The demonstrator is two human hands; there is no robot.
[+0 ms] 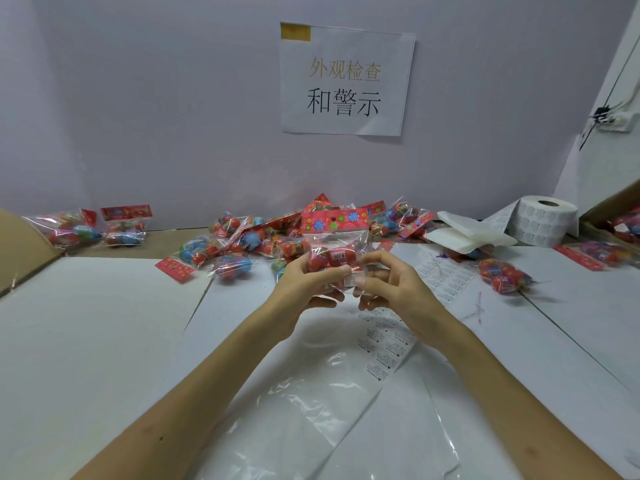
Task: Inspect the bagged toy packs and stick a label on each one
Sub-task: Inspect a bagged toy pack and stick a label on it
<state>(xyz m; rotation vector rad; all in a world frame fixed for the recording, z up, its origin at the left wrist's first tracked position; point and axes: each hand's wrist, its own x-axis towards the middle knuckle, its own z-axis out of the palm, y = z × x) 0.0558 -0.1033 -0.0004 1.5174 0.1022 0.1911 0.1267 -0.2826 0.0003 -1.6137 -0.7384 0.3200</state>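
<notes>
Being pinched by left hand [304, 284] and right hand [393, 287]: toy pack [334, 245]; judged light, film slippery; header card [334, 220] stiffer hold.

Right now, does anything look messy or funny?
Yes. The toy packs lie in a jumbled heap at the back, not in rows. One stray pack lies alone on the right. The wall sign curls at its lower right corner. The held pack, pinched by the left hand and right hand, looks fine.
</notes>
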